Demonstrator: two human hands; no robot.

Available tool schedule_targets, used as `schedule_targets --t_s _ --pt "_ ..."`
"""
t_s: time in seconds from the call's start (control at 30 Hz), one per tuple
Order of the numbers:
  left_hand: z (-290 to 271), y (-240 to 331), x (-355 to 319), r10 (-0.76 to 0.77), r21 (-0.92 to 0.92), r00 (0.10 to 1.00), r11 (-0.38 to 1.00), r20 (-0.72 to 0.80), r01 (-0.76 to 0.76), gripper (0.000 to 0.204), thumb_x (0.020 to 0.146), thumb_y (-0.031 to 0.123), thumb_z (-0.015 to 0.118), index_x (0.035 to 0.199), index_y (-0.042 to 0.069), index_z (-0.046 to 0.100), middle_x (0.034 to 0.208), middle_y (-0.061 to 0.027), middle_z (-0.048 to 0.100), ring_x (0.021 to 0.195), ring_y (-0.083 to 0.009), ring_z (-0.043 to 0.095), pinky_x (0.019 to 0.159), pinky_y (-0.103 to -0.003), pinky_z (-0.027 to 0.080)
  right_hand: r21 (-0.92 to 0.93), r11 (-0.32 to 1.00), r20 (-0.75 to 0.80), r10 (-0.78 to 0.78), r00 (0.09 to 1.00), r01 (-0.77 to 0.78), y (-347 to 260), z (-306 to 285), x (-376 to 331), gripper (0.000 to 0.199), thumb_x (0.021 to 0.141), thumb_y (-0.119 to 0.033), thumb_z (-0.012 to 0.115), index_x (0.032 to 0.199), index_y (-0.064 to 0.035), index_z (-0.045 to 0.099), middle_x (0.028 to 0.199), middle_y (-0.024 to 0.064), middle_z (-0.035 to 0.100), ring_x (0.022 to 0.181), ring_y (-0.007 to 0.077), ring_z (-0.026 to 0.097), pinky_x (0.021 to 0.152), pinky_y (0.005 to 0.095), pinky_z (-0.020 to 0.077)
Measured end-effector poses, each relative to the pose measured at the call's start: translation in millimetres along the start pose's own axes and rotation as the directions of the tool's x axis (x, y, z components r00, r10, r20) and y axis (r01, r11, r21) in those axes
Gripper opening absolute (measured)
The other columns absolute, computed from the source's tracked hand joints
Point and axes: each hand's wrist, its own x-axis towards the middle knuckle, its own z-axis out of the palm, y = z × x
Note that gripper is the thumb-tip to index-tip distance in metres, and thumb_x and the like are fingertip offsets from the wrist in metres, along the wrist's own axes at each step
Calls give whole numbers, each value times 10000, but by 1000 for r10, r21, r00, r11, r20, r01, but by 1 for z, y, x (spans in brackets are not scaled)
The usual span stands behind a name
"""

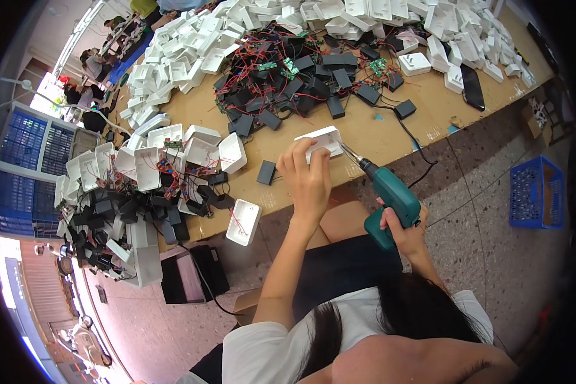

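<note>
My left hand [307, 176] presses down on a white plastic box [323, 139] lying on the brown table [390, 131] near its front edge. My right hand [403, 233] grips a teal electric screwdriver [390, 201]. Its metal bit touches the right side of the white box. A small black block [266, 172] lies just left of my left hand. Another white box with red wires inside [244, 221] sits at the table edge, lower left.
A heap of black blocks with red wires and green boards [294, 77] fills the table's middle. White plastic shells [192, 45] pile up behind and left. A blue crate [536, 192] stands on the floor at right. Other people sit far left.
</note>
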Motion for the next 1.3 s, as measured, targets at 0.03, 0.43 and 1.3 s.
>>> schedule_targets --t_s 0.03,0.43,1.3 --pt "2 -2 0 3 -1 1000 1000 -1 -3 151 850 55 765 978 70 687 1236 -90 595 1216 -315 540 1022 -472 369 -12 1000 8 2 1000 -2 -6 0 1 115 926 -12 703 1020 53 693 886 75 659 636 115 656 576 261 509" --pt "23 -10 14 -211 -94 975 975 -73 204 134 847 50 797 952 110 740 1295 -67 617 1154 -286 580 1028 -442 381 4 999 -33 52 998 -52 -7 21 19 106 935 -14 714 1015 51 688 843 65 653 609 109 654 550 254 509" --pt "68 -28 28 -161 125 977 976 -141 179 55 860 96 775 904 126 762 1102 37 696 1083 -187 635 1074 -412 355 -69 997 -60 15 998 -19 22 32 64 112 918 -46 750 938 30 669 793 79 623 590 146 627 543 302 468"
